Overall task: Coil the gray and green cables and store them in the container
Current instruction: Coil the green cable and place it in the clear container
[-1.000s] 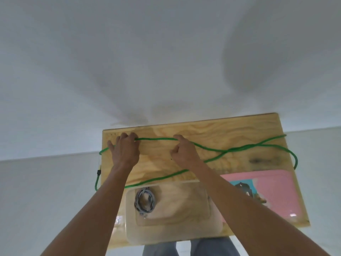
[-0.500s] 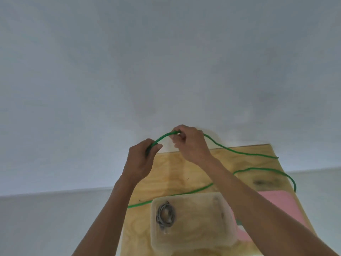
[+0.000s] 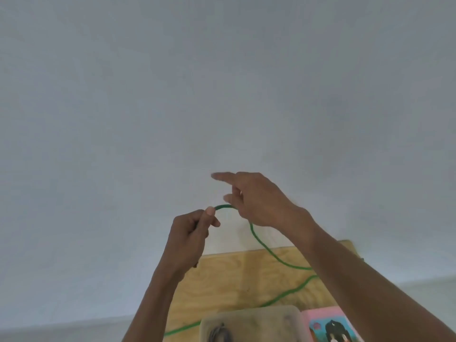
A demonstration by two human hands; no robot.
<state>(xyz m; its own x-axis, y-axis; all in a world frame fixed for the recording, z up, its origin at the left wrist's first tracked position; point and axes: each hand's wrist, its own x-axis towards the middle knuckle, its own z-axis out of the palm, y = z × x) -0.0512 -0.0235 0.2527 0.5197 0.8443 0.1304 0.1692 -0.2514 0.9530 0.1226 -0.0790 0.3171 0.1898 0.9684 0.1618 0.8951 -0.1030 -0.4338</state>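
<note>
- Left hand [image 3: 191, 236] is curled into a loose fist, thumb and fingers pinching the green cable [image 3: 267, 250] right at the top of its arc, raised well above the table.
- Right hand [image 3: 259, 198] is just beside it with the index finger stretched straight out and blurry. The cable passes behind or under the palm, but I honestly can't tell if it's gripping it or just resting against it.
- From the hands the green cable drops down in a curve onto the plywood tabletop [image 3: 232, 275], disappears behind the right forearm, then comes back across the wood to the lower left and past the table's edge.
- Clear plastic container [image 3: 249, 317] sits at the near edge of the table, cut off by the frame. The gray cable [image 3: 219, 334] is already inside it as a small dark bundle at its left side.
- A pink picture book [image 3: 328, 324] lies touching the container's right side.
- Everything behind is plain white wall [image 3: 222, 82].
</note>
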